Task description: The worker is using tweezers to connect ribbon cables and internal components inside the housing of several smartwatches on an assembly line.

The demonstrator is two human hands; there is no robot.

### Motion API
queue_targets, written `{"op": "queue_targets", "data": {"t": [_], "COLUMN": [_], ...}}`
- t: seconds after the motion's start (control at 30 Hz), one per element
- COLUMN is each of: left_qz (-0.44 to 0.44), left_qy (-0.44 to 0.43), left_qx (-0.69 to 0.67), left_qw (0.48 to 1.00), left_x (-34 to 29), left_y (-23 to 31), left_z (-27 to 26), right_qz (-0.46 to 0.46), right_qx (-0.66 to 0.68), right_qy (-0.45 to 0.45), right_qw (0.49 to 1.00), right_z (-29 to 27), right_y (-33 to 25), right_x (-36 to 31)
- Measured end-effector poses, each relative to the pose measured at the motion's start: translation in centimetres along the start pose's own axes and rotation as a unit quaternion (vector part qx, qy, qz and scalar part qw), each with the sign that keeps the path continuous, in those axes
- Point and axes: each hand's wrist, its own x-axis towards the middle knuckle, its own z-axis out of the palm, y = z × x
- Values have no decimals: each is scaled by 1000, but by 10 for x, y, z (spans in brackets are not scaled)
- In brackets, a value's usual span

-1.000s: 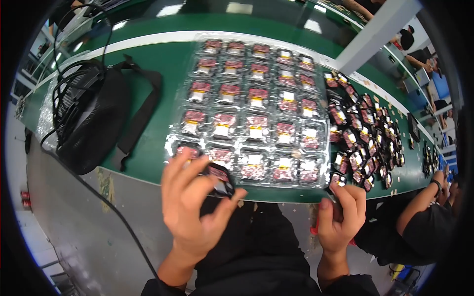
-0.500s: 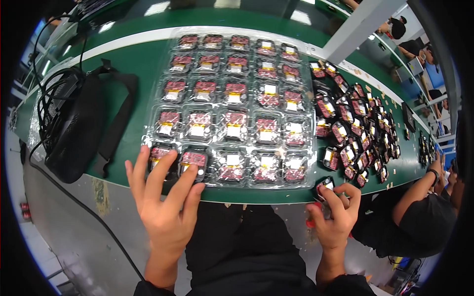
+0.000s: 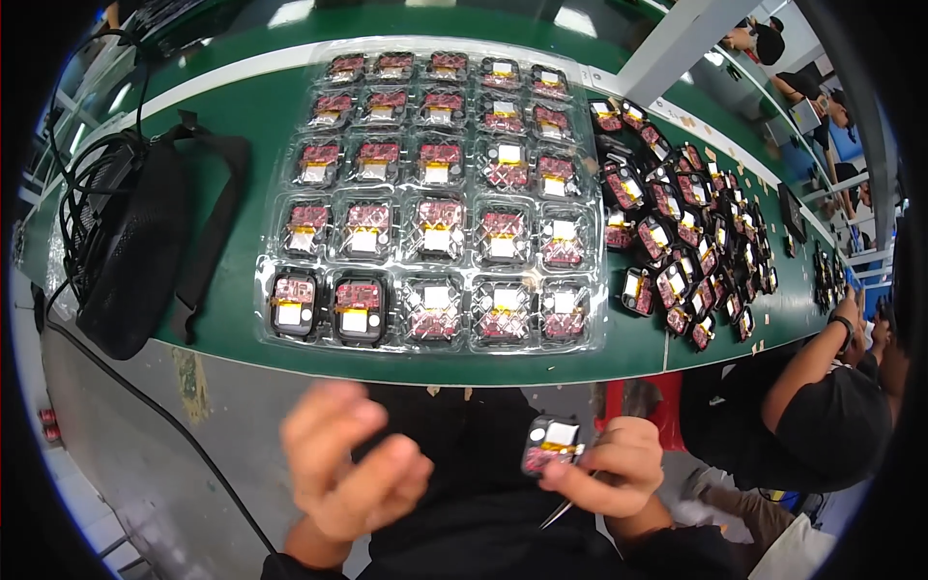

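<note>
Pinched in my right hand [image 3: 619, 469] is a small black square device housing [image 3: 551, 445], its red circuit board, yellow tape and white patch facing up. A thin pointed metal tool [image 3: 555, 515] sticks out below the same hand; its kind is unclear. My left hand [image 3: 353, 464] hovers in front of the bench edge, blurred, fingers apart and holding nothing. Beyond it lies a clear plastic tray [image 3: 271, 249] with rows of similar housings. At its front left corner sit two of them, a left housing [image 3: 294, 302] and a right housing [image 3: 362, 311].
Loose housings [image 3: 677, 232] are heaped on the green bench [image 3: 435, 369], right of the tray. A black case [image 3: 145, 251] with a strap and cables lies at left. A grey post [image 3: 677, 58] rises behind. Another person [image 3: 822, 416] sits at right, near a red stool [image 3: 657, 401].
My left hand has left the two front-left housings and drawn back off the tray. My right hand has moved left and toward me, carrying one housing from beside the heap.
</note>
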Motion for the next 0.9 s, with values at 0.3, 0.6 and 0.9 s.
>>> {"op": "queue_targets", "data": {"t": [0.3, 0.6, 0.9], "left_qz": [-427, -388, -365], "left_qy": [-125, 57, 60], "left_qx": [-634, -660, -641], "left_qw": [632, 641, 672], "left_x": [-38, -58, -61], "left_y": [21, 7, 2], "left_z": [27, 37, 37], "right_qz": [-42, 164, 58], "right_qx": [135, 148, -38], "right_qy": [4, -84, -60], "right_qw": [990, 972, 996], "right_z": [40, 53, 63], "right_y": [5, -11, -2], "right_x": [11, 16, 6]}}
